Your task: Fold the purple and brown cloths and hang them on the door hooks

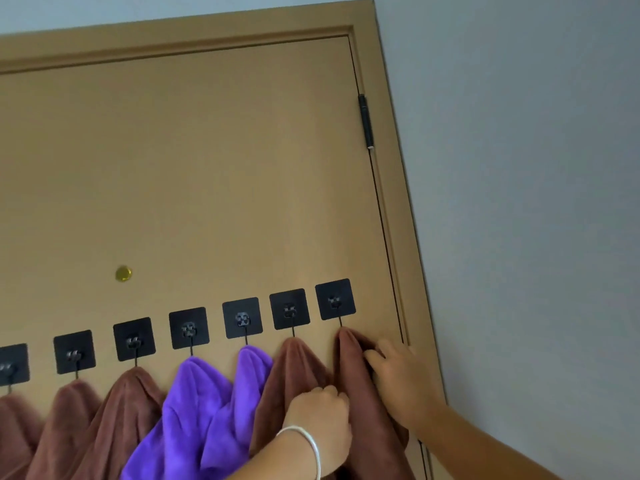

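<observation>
In the head view, a tan door [207, 168] is filling most of the frame, and a row of seven black adhesive hooks [241, 318] is running across it, rising toward the right, each one carrying a cloth draped from its small wire hook. From left to right the cloths are hanging as three brown ones, two purple cloths [194, 403], then two more brown ones, so every hook in sight is already loaded and the hanging part of the task is looking nearly finished. The left hand [320, 415], wearing a white bangle [311, 445] at the wrist, is curling its fingers and pinching the fabric of the rightmost brown cloth [356, 403] near its left edge, probably to steady it and keep it from sliding off. The right hand [401, 379] is lying on the right side of the same cloth, just below the far-right hook [335, 299], with its fingers bent into the fold, seemingly tucking or smoothing the cloth so that it hangs straight beside its neighbour, the second brown cloth [294, 375]. A brass peephole [123, 274] is sitting above the row, a black hinge [365, 121] is showing on the door's right edge, and a grey wall [519, 168] is lying beyond the frame to the right.
</observation>
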A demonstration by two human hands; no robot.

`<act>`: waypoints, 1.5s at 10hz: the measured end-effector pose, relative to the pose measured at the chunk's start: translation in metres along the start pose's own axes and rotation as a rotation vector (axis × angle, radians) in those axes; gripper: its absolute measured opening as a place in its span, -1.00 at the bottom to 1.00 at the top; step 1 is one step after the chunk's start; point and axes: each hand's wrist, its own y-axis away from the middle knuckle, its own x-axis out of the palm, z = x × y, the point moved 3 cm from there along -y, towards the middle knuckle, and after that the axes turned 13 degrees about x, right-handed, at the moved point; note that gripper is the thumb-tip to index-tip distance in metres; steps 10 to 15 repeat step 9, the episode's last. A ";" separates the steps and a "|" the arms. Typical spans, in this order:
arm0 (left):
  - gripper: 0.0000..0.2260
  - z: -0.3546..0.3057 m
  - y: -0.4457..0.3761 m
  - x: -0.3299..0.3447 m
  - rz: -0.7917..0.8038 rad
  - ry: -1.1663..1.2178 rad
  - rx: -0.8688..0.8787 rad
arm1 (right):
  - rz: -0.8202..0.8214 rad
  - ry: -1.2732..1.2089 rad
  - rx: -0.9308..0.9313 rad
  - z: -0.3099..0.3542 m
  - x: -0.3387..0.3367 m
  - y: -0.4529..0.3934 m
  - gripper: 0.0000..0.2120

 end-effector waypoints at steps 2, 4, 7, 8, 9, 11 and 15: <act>-0.51 -0.003 0.003 0.020 0.082 -0.111 -0.002 | 0.127 0.172 0.023 -0.006 0.032 0.011 -0.48; -0.58 -0.007 0.040 0.016 -0.181 -0.041 0.032 | 0.102 0.240 -0.009 -0.012 0.032 0.014 -0.48; -0.42 0.023 0.089 0.024 -0.238 -0.013 0.033 | 0.026 0.310 -0.017 -0.002 0.012 0.026 -0.63; -0.39 0.048 0.117 0.020 -0.250 0.047 -0.023 | -0.066 0.304 -0.027 0.013 -0.004 0.035 -0.68; -0.41 0.078 0.141 0.032 -0.287 0.012 -0.041 | -0.174 0.326 -0.002 0.033 -0.014 0.049 -0.71; -0.41 0.078 0.141 0.032 -0.287 0.012 -0.041 | -0.174 0.326 -0.002 0.033 -0.014 0.049 -0.71; -0.41 0.078 0.141 0.032 -0.287 0.012 -0.041 | -0.174 0.326 -0.002 0.033 -0.014 0.049 -0.71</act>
